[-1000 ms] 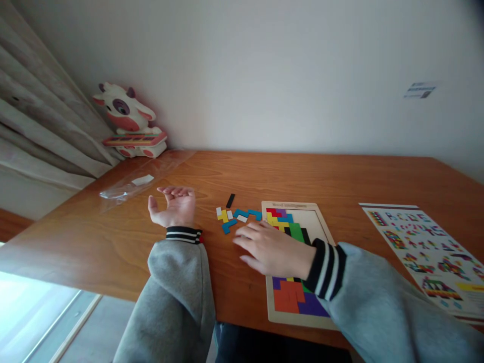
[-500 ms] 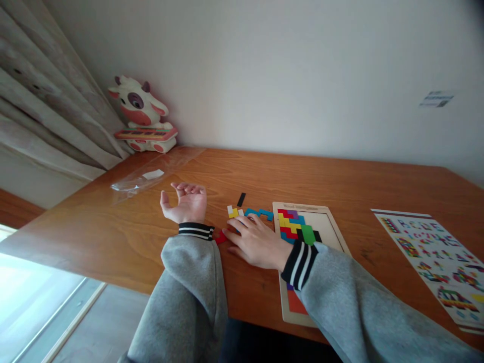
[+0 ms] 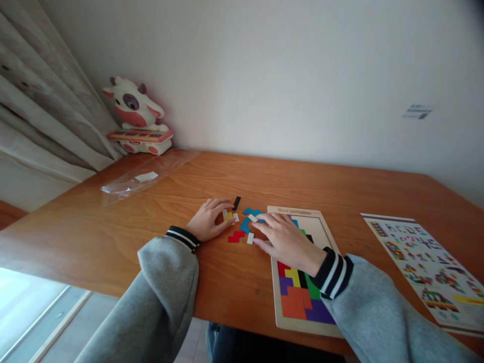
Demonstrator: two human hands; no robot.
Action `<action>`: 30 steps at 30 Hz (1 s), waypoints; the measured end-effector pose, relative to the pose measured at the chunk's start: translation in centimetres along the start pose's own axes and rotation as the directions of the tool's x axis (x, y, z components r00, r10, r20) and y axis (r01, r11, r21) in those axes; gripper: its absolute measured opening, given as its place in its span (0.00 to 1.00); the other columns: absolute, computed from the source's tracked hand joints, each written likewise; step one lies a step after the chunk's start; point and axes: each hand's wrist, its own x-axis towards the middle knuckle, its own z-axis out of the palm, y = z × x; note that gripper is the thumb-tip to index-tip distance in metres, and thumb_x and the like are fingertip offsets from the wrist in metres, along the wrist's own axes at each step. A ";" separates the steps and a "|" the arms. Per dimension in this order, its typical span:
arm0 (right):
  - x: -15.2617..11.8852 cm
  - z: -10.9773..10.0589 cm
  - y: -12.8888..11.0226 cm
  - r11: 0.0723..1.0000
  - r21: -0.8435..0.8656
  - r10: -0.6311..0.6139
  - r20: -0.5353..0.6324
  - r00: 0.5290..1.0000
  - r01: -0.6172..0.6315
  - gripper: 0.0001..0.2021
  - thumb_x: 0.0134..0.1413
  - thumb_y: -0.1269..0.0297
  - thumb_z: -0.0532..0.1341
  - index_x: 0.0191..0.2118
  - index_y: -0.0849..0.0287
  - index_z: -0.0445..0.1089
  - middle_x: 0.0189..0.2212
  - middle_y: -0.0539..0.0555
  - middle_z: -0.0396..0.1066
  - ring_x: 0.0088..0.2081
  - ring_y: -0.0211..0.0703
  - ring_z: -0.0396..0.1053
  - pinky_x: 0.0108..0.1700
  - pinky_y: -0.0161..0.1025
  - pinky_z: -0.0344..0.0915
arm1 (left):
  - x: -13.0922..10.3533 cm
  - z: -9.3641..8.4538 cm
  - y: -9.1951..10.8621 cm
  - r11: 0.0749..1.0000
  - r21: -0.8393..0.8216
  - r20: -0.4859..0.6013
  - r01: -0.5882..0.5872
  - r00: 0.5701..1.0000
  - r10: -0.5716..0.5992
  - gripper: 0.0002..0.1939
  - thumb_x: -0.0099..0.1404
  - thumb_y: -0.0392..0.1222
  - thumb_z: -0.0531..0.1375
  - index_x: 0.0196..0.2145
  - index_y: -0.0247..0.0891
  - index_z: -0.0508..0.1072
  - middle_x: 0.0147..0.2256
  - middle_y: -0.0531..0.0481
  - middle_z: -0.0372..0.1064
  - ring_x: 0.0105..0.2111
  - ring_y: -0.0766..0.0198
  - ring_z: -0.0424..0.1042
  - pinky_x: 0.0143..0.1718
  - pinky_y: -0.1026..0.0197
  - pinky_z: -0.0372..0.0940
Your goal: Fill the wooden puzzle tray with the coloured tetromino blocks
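My left hand (image 3: 209,219) rests on the table with thumb and fingers apart, around small white and yellow puzzle pieces (image 3: 230,216). Just beyond its fingertips lies a black piece (image 3: 236,203). My right hand (image 3: 285,239) reaches over the wooden puzzle board (image 3: 278,302), fingers spread. Its fingertips are at a white piece (image 3: 252,218) among blue pieces (image 3: 245,225), and its thumb is beside another white piece (image 3: 250,238). Red pieces (image 3: 236,236) lie between the hands. Coloured pieces fill much of the board; my right hand and sleeve cover part of it.
A printed pattern sheet (image 3: 419,267) lies on the right of the wooden table (image 3: 234,282). At the back left stand a cow-shaped toy keyboard (image 3: 139,118) and a clear plastic bag (image 3: 128,184). A curtain (image 3: 49,91) hangs at the left.
My left hand has turned from palm up to palm down and moved right to the pieces. My right hand has drawn back to the right, uncovering white, blue and red pieces.
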 end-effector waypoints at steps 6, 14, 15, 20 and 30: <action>-1.7 -1.3 0.8 1.000 0.008 -0.009 0.030 1.000 0.008 0.13 0.66 0.59 0.59 0.50 0.58 0.75 0.55 0.59 0.73 0.55 0.55 0.68 0.56 0.56 0.64 | -0.9 -0.8 0.1 0.993 0.120 0.243 -0.002 0.970 -0.027 0.51 0.55 0.71 0.63 0.67 0.41 0.58 0.69 0.38 0.50 0.68 0.41 0.50 0.67 0.37 0.50; -4.6 -0.2 -3.9 0.984 -0.154 -0.091 -0.035 0.995 0.085 0.22 0.68 0.54 0.56 0.56 0.67 0.71 0.48 0.64 0.78 0.57 0.56 0.70 0.63 0.57 0.57 | 1.0 1.4 1.5 0.975 0.218 0.249 0.041 0.964 -0.096 0.58 0.56 0.78 0.55 0.70 0.34 0.50 0.71 0.34 0.40 0.71 0.42 0.42 0.70 0.37 0.40; -4.8 0.1 -4.3 0.986 -0.149 -0.086 -0.037 0.996 0.080 0.24 0.68 0.54 0.56 0.58 0.68 0.69 0.50 0.65 0.77 0.57 0.56 0.70 0.64 0.57 0.56 | 1.1 1.5 1.6 0.974 0.223 0.249 0.035 0.964 -0.092 0.56 0.58 0.78 0.54 0.70 0.34 0.51 0.71 0.34 0.41 0.71 0.42 0.43 0.70 0.36 0.39; -3.7 0.5 -4.3 0.999 0.029 -0.036 0.075 0.997 0.034 0.24 0.70 0.56 0.53 0.65 0.63 0.60 0.62 0.64 0.67 0.63 0.53 0.64 0.66 0.60 0.54 | 0.9 1.8 1.5 0.981 0.194 0.237 -0.026 0.971 -0.022 0.49 0.64 0.73 0.53 0.69 0.34 0.54 0.70 0.34 0.47 0.70 0.45 0.47 0.70 0.38 0.42; -2.0 -0.3 -0.6 0.996 0.051 0.070 0.072 0.995 -0.073 0.22 0.70 0.57 0.51 0.65 0.56 0.61 0.67 0.62 0.59 0.66 0.53 0.58 0.67 0.65 0.47 | 0.0 0.9 0.6 0.996 0.075 0.141 -0.045 0.989 0.034 0.43 0.63 0.66 0.60 0.65 0.35 0.59 0.64 0.35 0.60 0.64 0.45 0.61 0.65 0.42 0.57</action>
